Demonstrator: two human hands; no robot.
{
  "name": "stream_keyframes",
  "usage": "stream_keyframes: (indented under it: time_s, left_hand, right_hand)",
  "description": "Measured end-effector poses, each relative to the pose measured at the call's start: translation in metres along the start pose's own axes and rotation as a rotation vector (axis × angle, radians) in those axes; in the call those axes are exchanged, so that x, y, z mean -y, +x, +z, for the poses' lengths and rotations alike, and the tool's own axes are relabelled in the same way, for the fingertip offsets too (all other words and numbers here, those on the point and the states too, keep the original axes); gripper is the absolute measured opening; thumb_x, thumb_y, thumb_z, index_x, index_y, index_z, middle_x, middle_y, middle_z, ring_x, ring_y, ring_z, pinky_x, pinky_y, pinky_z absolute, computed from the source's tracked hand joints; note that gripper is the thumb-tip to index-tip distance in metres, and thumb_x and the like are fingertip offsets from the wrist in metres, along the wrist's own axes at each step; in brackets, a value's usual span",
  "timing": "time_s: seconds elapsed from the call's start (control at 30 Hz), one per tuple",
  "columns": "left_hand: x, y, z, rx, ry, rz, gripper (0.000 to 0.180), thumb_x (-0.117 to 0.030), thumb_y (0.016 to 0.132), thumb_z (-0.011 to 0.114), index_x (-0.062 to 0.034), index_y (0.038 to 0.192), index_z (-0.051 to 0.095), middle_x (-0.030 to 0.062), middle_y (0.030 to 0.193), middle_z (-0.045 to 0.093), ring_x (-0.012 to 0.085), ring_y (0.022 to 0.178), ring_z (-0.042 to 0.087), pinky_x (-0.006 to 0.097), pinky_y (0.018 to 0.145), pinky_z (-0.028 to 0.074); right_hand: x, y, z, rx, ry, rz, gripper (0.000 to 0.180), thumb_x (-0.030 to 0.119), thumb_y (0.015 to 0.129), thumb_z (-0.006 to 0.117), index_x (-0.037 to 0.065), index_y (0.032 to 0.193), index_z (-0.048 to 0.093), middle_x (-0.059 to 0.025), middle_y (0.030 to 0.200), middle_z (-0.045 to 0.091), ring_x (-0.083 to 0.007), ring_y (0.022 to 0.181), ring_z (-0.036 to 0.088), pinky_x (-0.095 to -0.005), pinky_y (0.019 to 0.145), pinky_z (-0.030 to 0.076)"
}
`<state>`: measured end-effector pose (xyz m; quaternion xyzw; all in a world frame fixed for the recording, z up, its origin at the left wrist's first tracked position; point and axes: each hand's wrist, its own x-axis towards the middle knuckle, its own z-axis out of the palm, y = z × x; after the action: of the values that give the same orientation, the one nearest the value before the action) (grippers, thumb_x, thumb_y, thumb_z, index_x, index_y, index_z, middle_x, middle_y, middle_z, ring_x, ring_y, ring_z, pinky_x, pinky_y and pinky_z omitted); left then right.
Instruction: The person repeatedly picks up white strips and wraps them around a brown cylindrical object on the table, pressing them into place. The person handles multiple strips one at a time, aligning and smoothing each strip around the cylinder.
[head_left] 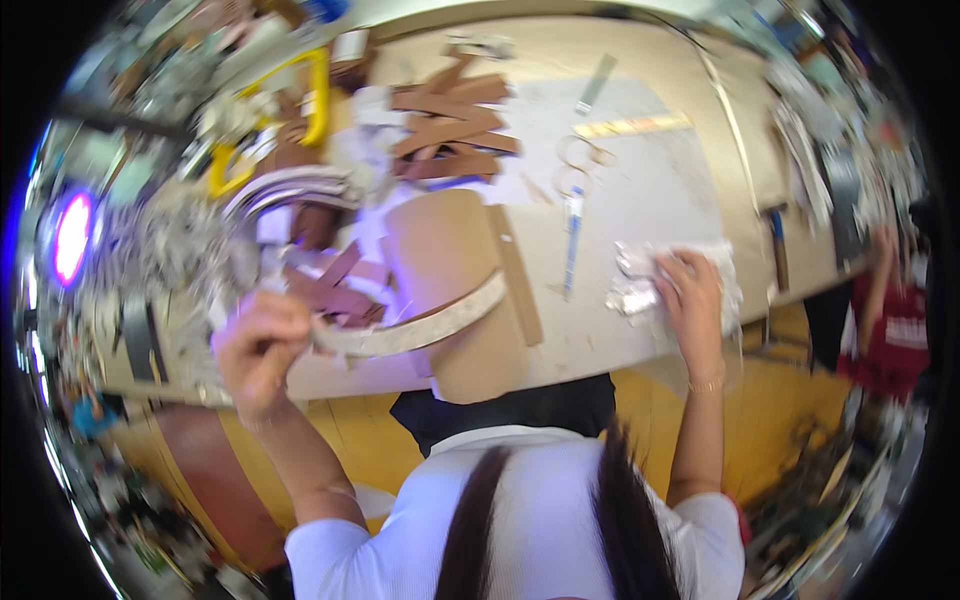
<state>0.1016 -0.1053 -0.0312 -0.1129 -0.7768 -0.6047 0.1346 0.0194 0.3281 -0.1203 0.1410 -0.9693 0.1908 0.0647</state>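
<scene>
My left hand [262, 345] is closed on one end of a long, pale, mottled strip [425, 332]. The strip bows to the right across a curved brown sheet [435, 240], which lies at the table's near edge and hangs a little over it. A flat brown strip [516, 275] lies along that sheet's right side. My right hand [690, 295] rests with its fingers apart on a crinkled clear plastic bag [725, 265]. Shiny silvery material [635, 295] shows beside its fingertips. Whether the fingers pinch any of it is hard to see.
A pile of brown strips [455, 130] lies at the back, with more strips [335, 285] nearer my left hand. A yellow frame [318, 100] stands at the back left. Scissors [578, 180], a blue pen-like tool [572, 240], a ruler [635, 126] and a hammer [780, 250] lie about. Another person [890, 320] is at right.
</scene>
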Motion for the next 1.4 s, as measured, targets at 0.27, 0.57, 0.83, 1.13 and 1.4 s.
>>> stream_keyframes:
  time_s: [0.27,0.57,0.83,1.13,1.4]
  left_hand:
    - [0.045,0.058,-0.099,-0.32,-0.122,-0.169,0.025,-0.005,0.089,0.058,0.0026,0.113,0.059,0.0084,0.089,0.061,0.0144,0.073,0.058,0.026,0.066,0.047]
    - [0.111,0.033,-0.14,-0.5,0.319,-0.475,0.027,-0.017,0.088,0.064,-0.0044,0.111,0.063,-0.002,0.075,0.055,0.0032,0.061,0.049,0.017,0.052,0.038]
    - [0.128,-0.03,-0.109,-0.368,0.53,-0.873,0.025,-0.025,0.084,0.069,-0.0014,0.092,0.066,-0.0004,0.063,0.056,0.0055,0.049,0.051,0.021,0.045,0.039]
    - [0.16,-0.017,-0.079,-0.513,0.929,-0.988,0.038,-0.036,0.074,0.074,-0.0009,0.088,0.067,0.0189,0.082,0.068,0.0351,0.079,0.066,0.04,0.072,0.05]
    - [0.098,-0.014,-0.055,-0.743,0.522,-0.66,0.019,-0.016,0.08,0.07,0.0,0.087,0.062,0.0026,0.068,0.059,0.0106,0.059,0.054,0.025,0.057,0.044]
  right_hand:
    - [-0.015,-0.01,0.013,0.045,0.125,0.065,0.024,0.002,0.078,0.067,0.003,0.102,0.067,-0.0126,0.105,0.059,-0.0288,0.101,0.054,-0.0367,0.089,0.042]
    - [-0.01,0.007,0.005,0.192,0.065,0.011,0.021,-0.001,0.076,0.066,0.0,0.096,0.063,-0.012,0.097,0.057,-0.0292,0.095,0.053,-0.0365,0.086,0.041]
    - [-0.017,0.018,-0.002,0.313,0.042,-0.006,0.013,-0.003,0.081,0.061,-0.001,0.087,0.05,-0.0134,0.089,0.057,-0.0305,0.085,0.054,-0.0379,0.078,0.042]
    - [-0.018,0.026,-0.03,0.122,0.059,0.012,0.004,-0.001,0.093,0.051,0.0,0.093,0.046,-0.013,0.084,0.057,-0.0248,0.073,0.056,-0.032,0.071,0.046]
    - [-0.021,0.029,-0.042,-0.275,0.432,-0.107,0.015,-0.004,0.095,0.046,0.0,0.109,0.049,-0.0112,0.1,0.056,-0.0146,0.074,0.055,-0.0259,0.072,0.047]
